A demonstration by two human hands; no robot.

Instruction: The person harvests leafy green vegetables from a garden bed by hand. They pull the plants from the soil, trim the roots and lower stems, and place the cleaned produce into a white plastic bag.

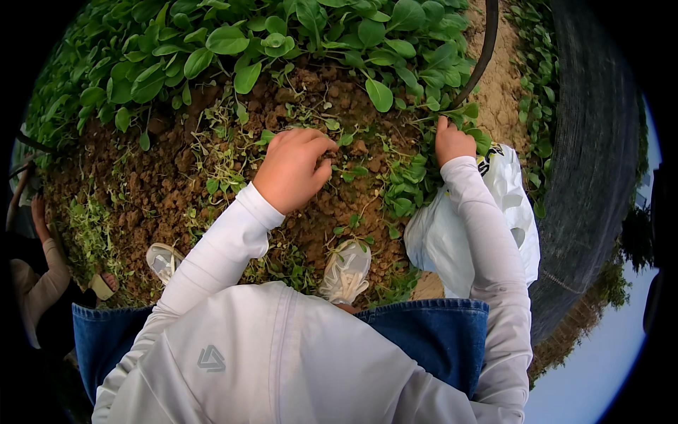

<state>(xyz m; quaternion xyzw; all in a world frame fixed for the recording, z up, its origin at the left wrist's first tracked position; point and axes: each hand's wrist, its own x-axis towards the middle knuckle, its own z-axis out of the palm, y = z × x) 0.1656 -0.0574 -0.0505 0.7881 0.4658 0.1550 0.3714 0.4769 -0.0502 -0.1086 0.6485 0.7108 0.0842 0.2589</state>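
My left hand [296, 168] is over the brown soil [175, 169], its fingers curled and partly apart, near small weeds and seedlings; whether something small lies between thumb and fingers I cannot tell. At the right edge of the bed, my right hand [454, 140] is closed around leafy stems, with green leaves [479, 139] showing beyond its knuckles. Leafy green plants [228, 40] grow densely in front of both hands. Just below my right hand, partly behind the forearm, a white plastic bag [439, 233] bears some printing.
A dark hose or hoop [484, 58] curves down at upper right beside a dry dirt path [495, 90]. Dark netting [588, 159] stands farther right. My shoes [347, 270] are on the bed. Another person's arm [50, 265] and sandaled foot show at far left.
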